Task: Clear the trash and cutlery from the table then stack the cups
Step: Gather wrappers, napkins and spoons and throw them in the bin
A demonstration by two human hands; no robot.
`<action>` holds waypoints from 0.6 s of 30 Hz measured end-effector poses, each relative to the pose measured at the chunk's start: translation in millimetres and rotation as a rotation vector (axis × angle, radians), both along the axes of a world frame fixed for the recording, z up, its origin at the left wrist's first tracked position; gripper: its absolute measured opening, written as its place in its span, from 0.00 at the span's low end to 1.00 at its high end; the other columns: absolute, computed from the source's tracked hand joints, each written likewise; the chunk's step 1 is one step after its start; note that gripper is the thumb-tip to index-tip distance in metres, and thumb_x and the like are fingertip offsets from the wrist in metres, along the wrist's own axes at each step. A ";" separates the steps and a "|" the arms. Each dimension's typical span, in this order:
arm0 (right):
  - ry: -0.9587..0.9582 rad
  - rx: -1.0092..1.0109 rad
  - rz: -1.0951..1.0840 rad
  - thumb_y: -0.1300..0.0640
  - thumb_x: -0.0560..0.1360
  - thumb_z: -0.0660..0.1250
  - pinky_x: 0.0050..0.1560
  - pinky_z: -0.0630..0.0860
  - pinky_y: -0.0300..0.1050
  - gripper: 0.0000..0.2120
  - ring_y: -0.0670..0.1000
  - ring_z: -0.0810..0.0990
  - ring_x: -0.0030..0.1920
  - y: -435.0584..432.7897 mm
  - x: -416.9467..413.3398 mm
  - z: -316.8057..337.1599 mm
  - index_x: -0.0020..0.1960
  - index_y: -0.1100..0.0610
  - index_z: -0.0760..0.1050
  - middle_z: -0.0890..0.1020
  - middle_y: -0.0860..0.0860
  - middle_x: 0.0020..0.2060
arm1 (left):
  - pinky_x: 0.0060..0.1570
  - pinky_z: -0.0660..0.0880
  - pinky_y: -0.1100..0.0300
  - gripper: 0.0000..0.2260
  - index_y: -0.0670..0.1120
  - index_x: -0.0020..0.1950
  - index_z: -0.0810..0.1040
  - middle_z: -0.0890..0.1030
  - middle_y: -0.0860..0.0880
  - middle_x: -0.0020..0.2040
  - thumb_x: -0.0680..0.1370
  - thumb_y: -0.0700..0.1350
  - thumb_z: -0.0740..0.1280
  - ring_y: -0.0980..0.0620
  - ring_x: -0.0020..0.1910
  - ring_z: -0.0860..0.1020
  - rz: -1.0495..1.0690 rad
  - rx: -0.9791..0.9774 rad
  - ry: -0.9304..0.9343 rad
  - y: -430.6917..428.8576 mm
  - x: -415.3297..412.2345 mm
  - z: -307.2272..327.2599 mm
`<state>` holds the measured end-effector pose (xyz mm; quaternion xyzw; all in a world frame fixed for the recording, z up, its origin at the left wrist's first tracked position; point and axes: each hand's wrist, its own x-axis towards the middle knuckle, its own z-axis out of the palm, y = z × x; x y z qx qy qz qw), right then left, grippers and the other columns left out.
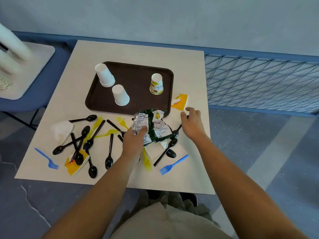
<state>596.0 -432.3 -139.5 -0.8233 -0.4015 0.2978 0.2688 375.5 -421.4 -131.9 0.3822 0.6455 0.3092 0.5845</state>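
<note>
Gripping a crumpled wrapper, the left hand curls its thumb and fingers round the near-left edge of it, at the middle of the pale table. The wrapper is dark green outside and silvery inside, creased, with white printed panels and a small orange-and-yellow mark. Its far edge overlaps the near rim of the brown tray.

The right hand holds nothing, its fingers loosely spread just beside a flattened yellow carton at the tray's right corner. Whether a fingertip touches the carton cannot be told.

On the tray, upside down, stand a stack of white cups, a single white cup and a printed cup.

The left fingertips are hidden under the wrapper, and its print is too small to read. White paper lies partly covered beneath it. The left wrist hides part of a yellow fork, and several black spoons overlap in a heap to the left.
</note>
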 end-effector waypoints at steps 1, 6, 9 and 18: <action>-0.044 -0.021 0.016 0.50 0.85 0.58 0.68 0.72 0.54 0.23 0.60 0.73 0.68 11.3 7.3 -4.4 0.77 0.54 0.63 0.64 0.56 0.75 | 0.61 0.80 0.42 0.06 0.53 0.55 0.86 0.88 0.53 0.49 0.78 0.48 0.72 0.49 0.52 0.86 0.014 0.004 0.004 3.9 -0.7 0.1; -0.279 -0.136 0.143 0.61 0.79 0.61 0.69 0.67 0.65 0.31 0.65 0.61 0.75 63.1 33.6 -22.2 0.80 0.52 0.57 0.50 0.55 0.81 | 0.55 0.82 0.49 0.06 0.51 0.56 0.85 0.88 0.52 0.49 0.80 0.46 0.71 0.48 0.50 0.87 0.027 0.015 0.007 22.9 -4.5 -10.0; -0.410 -0.215 0.276 0.62 0.78 0.62 0.71 0.65 0.67 0.35 0.63 0.53 0.79 86.1 39.1 -35.7 0.81 0.49 0.54 0.46 0.53 0.82 | 0.52 0.82 0.52 0.08 0.50 0.58 0.85 0.88 0.51 0.50 0.81 0.44 0.70 0.49 0.50 0.87 0.014 0.025 -0.003 31.7 -4.4 -17.0; -0.507 -0.405 0.504 0.57 0.80 0.59 0.73 0.61 0.68 0.34 0.62 0.46 0.81 101.9 43.1 -62.9 0.82 0.50 0.50 0.47 0.49 0.83 | 0.45 0.82 0.60 0.07 0.53 0.57 0.84 0.88 0.54 0.50 0.81 0.44 0.69 0.54 0.48 0.87 -0.050 0.028 0.018 50.3 0.2 -24.8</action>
